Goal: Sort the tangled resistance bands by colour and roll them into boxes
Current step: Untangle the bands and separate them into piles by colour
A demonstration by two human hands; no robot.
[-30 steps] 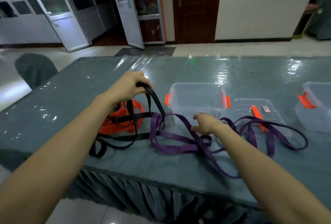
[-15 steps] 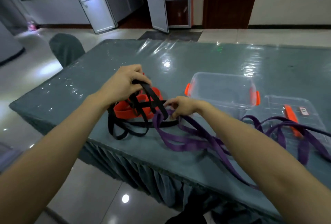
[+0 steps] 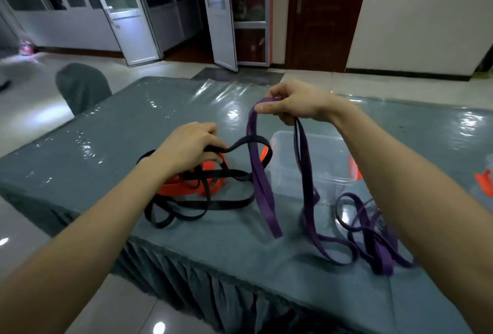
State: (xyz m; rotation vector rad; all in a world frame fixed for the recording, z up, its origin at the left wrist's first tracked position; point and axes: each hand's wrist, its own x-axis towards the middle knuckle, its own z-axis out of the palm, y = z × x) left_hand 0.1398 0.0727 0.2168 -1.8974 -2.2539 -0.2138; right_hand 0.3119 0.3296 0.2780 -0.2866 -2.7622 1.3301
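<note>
Right hand (image 3: 293, 104) is up above the tabletop (image 3: 133, 125), pinching a purple band (image 3: 262, 192) whose tails trail down beside the clear box (image 3: 328, 144). Left hand (image 3: 186, 149) grips the black band (image 3: 213, 204), pinning that pile. I'd lift purple slowly and straight so it slips past the black loop crossing it without snagging. The box's right side hides behind the forearm, I can't count the purple strands, and the orange band (image 3: 176, 189) is mostly buried.
</note>
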